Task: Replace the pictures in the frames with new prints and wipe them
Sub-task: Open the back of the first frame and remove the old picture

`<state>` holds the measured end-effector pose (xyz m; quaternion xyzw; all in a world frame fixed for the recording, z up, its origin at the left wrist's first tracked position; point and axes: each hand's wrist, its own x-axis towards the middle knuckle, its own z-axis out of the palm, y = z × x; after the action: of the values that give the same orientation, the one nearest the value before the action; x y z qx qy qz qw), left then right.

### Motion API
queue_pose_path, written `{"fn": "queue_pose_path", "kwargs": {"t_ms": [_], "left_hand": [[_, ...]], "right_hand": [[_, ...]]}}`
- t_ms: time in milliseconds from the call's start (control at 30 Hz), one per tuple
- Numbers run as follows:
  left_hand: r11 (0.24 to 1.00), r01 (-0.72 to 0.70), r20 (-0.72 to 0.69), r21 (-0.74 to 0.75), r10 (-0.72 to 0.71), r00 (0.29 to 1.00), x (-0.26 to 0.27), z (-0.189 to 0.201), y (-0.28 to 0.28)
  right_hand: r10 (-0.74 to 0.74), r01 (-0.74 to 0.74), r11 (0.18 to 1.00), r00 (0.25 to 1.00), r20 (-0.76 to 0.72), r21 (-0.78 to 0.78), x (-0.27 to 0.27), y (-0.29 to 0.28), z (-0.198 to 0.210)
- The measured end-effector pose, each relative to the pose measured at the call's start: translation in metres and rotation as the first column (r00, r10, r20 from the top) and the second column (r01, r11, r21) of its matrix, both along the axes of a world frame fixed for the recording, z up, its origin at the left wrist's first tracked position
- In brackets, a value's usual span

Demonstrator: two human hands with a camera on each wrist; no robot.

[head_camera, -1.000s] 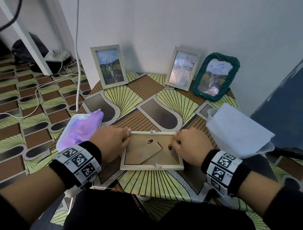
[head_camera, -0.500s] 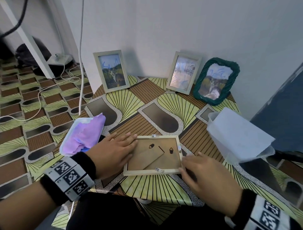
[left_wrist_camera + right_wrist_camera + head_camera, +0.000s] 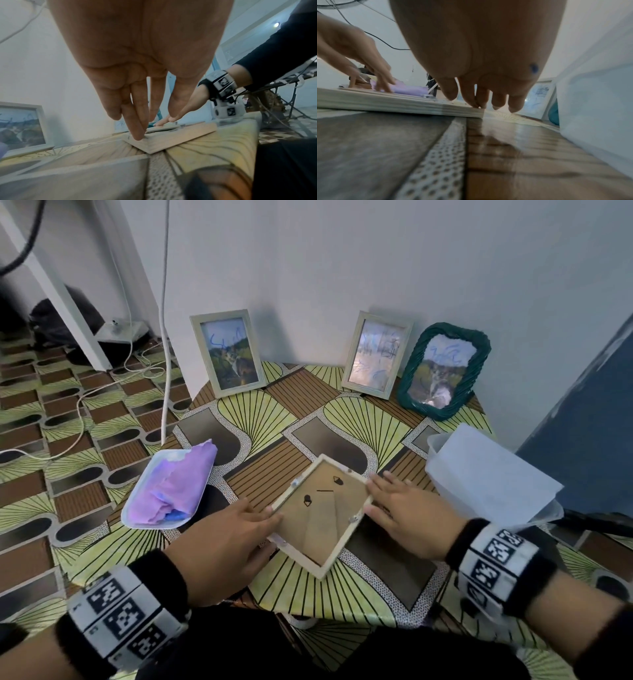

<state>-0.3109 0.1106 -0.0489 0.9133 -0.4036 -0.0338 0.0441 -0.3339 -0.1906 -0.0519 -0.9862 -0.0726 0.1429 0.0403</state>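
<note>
A light wooden picture frame lies face down on the table, turned diagonally, with its brown backing board and small metal tabs showing. My left hand touches the frame's left corner with straight fingers. My right hand rests with straight fingers on the right corner of the frame. Neither hand curls around it. Three upright frames with scribbled-over pictures lean on the wall: a pale one at the left, a pale one in the middle, and a green woven one at the right.
A purple cloth lies on a white tray at the table's left edge. At the right, a translucent tub stands covered by white sheets. White cables hang and trail over the patterned floor at the left.
The face-down frame has been turned from square with the table edge to diagonal. My right hand moved from the frame's near right corner up to its right corner.
</note>
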Motion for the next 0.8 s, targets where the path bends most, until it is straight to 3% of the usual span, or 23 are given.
{"fn": "queue_pose_path", "kwargs": {"t_ms": [167, 367, 500, 700, 800], "left_hand": [[0.996, 0.026, -0.039, -0.083, -0.029, 0.999, -0.007, 0.006, -0.011], [0.998, 0.014, -0.040, 0.068, -0.011, 0.999, 0.013, 0.001, -0.023], [0.979, 0.055, -0.130, 0.196, -0.030, 0.991, 0.027, 0.000, -0.032], [0.964, 0.117, -0.137, 0.238, -0.086, 0.987, 0.039, -0.001, -0.039], [0.976, 0.123, -0.057, 0.181, -0.114, 0.992, 0.047, 0.005, -0.049]], "right_hand": [[0.056, -0.055, 0.998, 0.997, -0.045, 0.022, 0.034, -0.004, -0.001], [0.059, -0.065, 0.996, 0.995, 0.081, 0.064, 0.035, 0.000, 0.002], [0.058, -0.067, 0.996, 0.989, 0.137, 0.057, 0.021, 0.003, 0.006], [0.077, -0.082, 0.989, 0.996, 0.048, 0.120, 0.004, 0.002, 0.000], [0.082, -0.087, 0.986, 0.996, 0.039, 0.140, 0.006, 0.001, -0.001]]}}
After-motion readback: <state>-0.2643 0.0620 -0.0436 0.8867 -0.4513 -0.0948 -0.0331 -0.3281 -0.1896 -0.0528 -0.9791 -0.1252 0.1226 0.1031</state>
